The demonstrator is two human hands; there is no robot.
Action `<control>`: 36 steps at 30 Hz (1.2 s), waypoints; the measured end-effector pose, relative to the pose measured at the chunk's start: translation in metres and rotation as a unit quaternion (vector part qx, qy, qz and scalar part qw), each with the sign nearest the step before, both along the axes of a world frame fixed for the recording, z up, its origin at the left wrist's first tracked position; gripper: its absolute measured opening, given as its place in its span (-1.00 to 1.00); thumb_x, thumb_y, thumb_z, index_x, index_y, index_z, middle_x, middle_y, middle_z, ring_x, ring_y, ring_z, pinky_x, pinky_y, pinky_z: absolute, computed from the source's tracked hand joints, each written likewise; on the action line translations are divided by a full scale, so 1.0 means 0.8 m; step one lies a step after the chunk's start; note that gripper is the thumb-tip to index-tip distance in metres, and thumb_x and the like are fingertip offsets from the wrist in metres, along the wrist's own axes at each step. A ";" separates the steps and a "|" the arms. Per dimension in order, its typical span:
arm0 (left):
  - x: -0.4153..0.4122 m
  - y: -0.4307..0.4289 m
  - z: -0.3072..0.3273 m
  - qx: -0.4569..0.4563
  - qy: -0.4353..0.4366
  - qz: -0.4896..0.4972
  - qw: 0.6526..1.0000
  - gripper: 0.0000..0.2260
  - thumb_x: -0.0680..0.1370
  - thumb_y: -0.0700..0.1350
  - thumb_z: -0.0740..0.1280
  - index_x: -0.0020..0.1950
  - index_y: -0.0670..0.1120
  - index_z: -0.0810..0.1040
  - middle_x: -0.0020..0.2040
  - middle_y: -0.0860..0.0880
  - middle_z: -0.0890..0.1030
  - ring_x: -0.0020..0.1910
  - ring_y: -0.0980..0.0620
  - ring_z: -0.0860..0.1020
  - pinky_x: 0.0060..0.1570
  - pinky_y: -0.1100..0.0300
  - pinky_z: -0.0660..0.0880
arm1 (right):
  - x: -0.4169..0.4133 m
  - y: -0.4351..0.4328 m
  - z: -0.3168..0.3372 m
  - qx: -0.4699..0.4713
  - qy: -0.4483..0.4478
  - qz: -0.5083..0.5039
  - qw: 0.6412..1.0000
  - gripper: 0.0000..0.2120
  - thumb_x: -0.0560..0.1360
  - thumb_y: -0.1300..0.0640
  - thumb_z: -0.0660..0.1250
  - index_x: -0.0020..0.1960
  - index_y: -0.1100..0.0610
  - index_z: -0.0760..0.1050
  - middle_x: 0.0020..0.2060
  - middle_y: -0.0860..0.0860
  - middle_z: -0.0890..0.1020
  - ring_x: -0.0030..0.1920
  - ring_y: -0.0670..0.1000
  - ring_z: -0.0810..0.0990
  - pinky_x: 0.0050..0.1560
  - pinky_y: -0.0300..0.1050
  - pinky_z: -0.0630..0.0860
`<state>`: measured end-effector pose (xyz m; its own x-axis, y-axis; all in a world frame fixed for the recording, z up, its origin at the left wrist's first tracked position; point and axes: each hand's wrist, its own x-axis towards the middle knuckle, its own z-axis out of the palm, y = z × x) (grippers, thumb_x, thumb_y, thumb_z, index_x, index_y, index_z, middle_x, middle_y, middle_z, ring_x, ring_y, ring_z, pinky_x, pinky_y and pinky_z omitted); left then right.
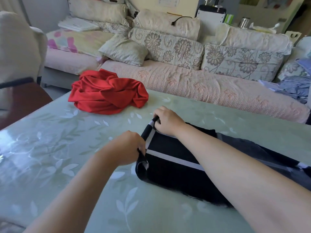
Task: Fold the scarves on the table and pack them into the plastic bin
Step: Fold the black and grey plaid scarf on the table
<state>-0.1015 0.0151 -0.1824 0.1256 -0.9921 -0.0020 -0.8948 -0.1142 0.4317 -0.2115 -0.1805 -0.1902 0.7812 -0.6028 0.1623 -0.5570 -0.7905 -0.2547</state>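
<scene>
A black scarf with white stripes [175,167] lies stretched across the right half of the pale green table [67,148], running off toward the right edge. Its left end is lifted into a narrow fold. My left hand [124,148] grips the near corner of that fold, and my right hand [165,121] pinches the far corner. A crumpled red scarf [107,93] sits in a heap at the table's far left side, apart from both hands. No plastic bin shows in the view.
A long sofa [202,88] with floral cushions runs behind the table. A pale armchair [18,52] stands at the left. Blue-grey clothes [296,84] lie on the sofa's right end.
</scene>
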 end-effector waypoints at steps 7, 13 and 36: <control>0.085 0.030 0.002 0.061 -0.071 0.142 0.985 -0.80 0.46 -0.25 0.36 -0.11 0.03 0.71 -0.07 -0.01 0.66 -0.05 -0.04 0.61 -0.06 0.20 0.53 | 0.113 0.047 -0.011 0.003 -0.014 0.011 1.000 -0.85 0.58 0.12 0.24 0.11 0.13 0.48 0.15 0.08 0.43 0.13 0.20 0.48 0.15 0.12 0.46; 0.084 0.037 -0.001 0.010 -0.085 0.139 0.987 -0.62 0.48 -0.36 0.23 0.13 0.02 0.64 0.09 -0.02 0.56 0.09 -0.04 0.55 0.09 0.07 0.52 | 0.131 0.068 -0.027 0.065 0.087 0.023 0.994 -0.41 0.62 0.01 0.23 0.58 0.02 0.10 0.61 0.04 -0.13 0.46 0.23 0.31 0.39 0.17 0.35; -0.161 -0.058 0.026 -0.039 -0.078 0.004 0.996 -0.61 0.63 0.05 0.16 0.41 -0.07 0.37 0.31 -0.03 0.47 0.30 -0.09 0.38 0.17 -0.04 0.45 | -0.233 0.069 0.021 0.105 0.014 -0.126 0.986 -0.58 0.62 0.00 0.24 0.47 -0.03 0.37 0.46 -0.06 0.36 0.43 0.02 0.36 0.42 -0.03 0.31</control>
<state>-0.2304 -0.0316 -0.1616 0.1270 -0.9874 0.0943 -0.9508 -0.0942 0.2950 -0.3981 -0.1255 -0.1731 0.6046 -0.7965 -0.0067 -0.7381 -0.5571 -0.3806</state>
